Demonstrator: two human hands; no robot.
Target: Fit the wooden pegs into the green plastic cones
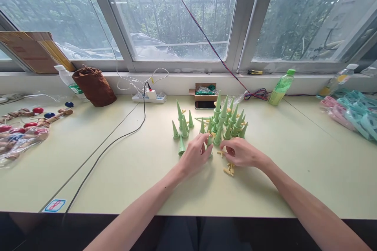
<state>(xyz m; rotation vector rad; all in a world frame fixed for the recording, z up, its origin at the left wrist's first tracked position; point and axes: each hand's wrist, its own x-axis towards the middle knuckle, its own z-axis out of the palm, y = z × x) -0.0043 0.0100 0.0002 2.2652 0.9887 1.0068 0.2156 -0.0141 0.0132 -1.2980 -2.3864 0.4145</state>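
My left hand (196,152) is closed around a small green cone (209,142) with a wider base, near the front of a group of similar cones. To its right, my right hand (240,152) has its thumb and fingertips pinched at a small yellow T-shaped piece (220,153) near the tabletop. Several more yellow pieces (229,170) lie just below that hand. Behind both hands stands a dense cluster of green cones (223,111), some stacked tall. A smaller set of green cones (184,127) stands to the left, and one cone (181,147) there is tipped toward me.
At the back are a small cardboard box (206,92), a phone (205,104), a power strip (150,97) and a green bottle (282,87). A black cable (118,138) crosses the table. Left lie a brown pouch (94,87) and wooden toys (32,125); right, teal plastic items (359,113).
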